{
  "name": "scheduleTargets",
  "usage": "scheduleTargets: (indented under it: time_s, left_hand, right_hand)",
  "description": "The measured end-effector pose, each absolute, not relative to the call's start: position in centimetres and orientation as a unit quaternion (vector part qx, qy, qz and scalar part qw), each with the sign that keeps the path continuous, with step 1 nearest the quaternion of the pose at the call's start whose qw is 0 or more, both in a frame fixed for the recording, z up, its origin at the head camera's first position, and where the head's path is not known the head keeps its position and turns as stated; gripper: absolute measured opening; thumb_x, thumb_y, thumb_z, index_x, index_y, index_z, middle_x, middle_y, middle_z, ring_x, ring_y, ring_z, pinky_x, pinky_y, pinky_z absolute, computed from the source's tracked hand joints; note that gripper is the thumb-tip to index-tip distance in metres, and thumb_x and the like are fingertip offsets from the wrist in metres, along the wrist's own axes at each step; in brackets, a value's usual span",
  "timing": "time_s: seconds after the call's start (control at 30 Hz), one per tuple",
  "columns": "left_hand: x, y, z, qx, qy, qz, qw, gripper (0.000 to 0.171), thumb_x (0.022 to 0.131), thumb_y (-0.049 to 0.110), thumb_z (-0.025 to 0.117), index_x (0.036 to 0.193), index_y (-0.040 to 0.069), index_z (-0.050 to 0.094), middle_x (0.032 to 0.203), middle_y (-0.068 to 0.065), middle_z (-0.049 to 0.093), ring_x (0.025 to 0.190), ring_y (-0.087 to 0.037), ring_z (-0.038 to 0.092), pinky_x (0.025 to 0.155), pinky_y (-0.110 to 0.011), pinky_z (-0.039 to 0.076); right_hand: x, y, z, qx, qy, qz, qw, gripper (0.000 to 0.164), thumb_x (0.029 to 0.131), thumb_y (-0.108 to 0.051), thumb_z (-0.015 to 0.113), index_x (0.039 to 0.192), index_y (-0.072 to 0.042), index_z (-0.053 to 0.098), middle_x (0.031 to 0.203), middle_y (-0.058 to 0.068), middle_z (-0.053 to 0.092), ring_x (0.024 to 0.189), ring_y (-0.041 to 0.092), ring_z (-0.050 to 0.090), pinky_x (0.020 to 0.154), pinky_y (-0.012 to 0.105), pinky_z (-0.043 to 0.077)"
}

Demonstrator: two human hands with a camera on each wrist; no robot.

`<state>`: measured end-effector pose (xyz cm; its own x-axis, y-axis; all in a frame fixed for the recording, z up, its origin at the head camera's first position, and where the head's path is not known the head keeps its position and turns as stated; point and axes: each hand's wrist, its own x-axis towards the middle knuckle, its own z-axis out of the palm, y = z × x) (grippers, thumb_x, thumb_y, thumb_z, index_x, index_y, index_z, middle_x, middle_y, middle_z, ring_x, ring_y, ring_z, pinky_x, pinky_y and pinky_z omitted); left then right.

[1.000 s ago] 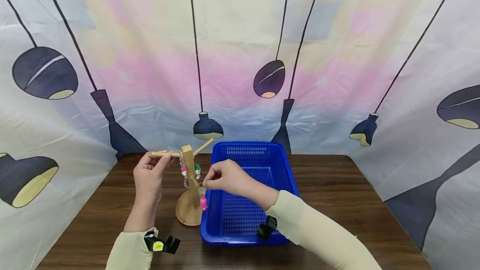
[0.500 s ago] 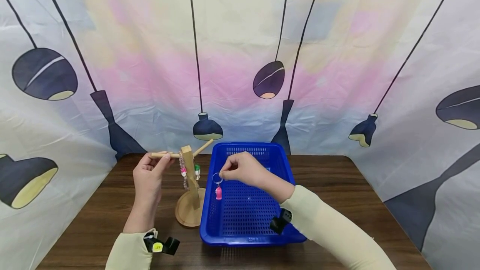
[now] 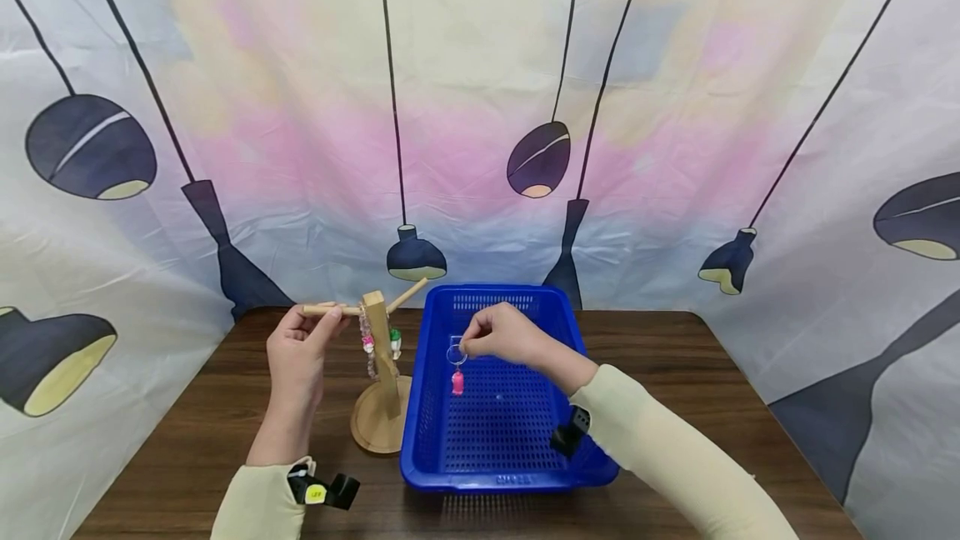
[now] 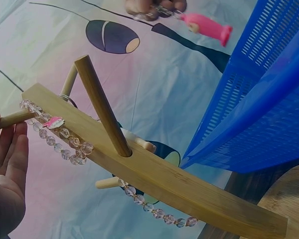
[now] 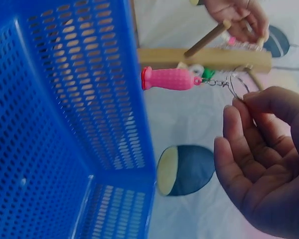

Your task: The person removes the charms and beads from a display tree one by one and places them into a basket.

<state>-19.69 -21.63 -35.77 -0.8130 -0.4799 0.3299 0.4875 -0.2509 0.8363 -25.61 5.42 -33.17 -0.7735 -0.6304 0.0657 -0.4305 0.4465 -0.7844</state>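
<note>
My left hand (image 3: 297, 354) pinches the end of an upper peg on a wooden stand (image 3: 384, 361), which stands on a round base. Over the blue basket (image 3: 415, 440), my right hand (image 3: 504, 335) pinches the metal ring of a keychain (image 3: 457, 382). Its pink charm dangles on a short chain, apart from the basket floor. A beaded bracelet (image 4: 55, 137) with a pink-and-white charm hangs on the gripped peg, and a second bracelet (image 4: 159, 214) hangs on a lower peg. A green-and-white charm (image 3: 395, 342) hangs at the stand's far side.
The basket is perforated and sits just right of the stand, close to its base. A dark wooden table (image 3: 675, 407) lies beneath both. Behind it hangs a cloth backdrop (image 3: 480, 132) printed with lamps.
My right hand has carried the keychain away from the stand, rightward and slightly up, over the basket. The left hand has stayed on its peg.
</note>
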Motion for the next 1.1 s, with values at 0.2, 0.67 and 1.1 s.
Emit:
scheduleTargets:
  time_s: [0.2, 0.67, 1.1]
  left_hand:
    - [-19.7, -21.7, -35.7, -0.007, -0.524, -0.796, 0.303, 0.028, 0.094, -0.014, 0.061, 0.088, 0.010, 0.072, 0.081, 0.004, 0.076, 0.075, -0.004, 0.073, 0.072, -0.014, 0.064]
    - [-19.7, -21.8, -35.8, -0.005, -0.532, -0.789, 0.307, 0.026, 0.094, -0.014, 0.061, 0.088, 0.010, 0.071, 0.081, 0.005, 0.076, 0.076, -0.004, 0.073, 0.073, -0.014, 0.064]
    - [-19.7, -21.7, -35.7, -0.004, -0.533, -0.789, 0.307, 0.028, 0.094, -0.014, 0.061, 0.088, 0.011, 0.071, 0.081, 0.005, 0.076, 0.076, -0.004, 0.072, 0.073, -0.014, 0.064]
  right_hand:
    - [-26.7, 5.8, -34.4, -0.320, 0.843, -0.413, 0.131, 0.011, 0.096, -0.009, 0.070, 0.094, -0.001, 0.078, 0.096, 0.014, 0.078, 0.080, 0.005, 0.068, 0.081, 0.022, 0.059]
    - [-29.0, 6.2, -37.5, -0.284, 0.838, -0.434, 0.172, 0.017, 0.097, -0.011, 0.070, 0.096, 0.004, 0.077, 0.094, 0.017, 0.078, 0.087, 0.031, 0.073, 0.086, 0.048, 0.064]
    - [-29.7, 5.9, -39.8, -0.263, 0.851, -0.414, 0.187, 0.013, 0.095, -0.009, 0.071, 0.096, 0.002, 0.078, 0.096, 0.017, 0.078, 0.080, 0.016, 0.072, 0.079, 0.039, 0.065]
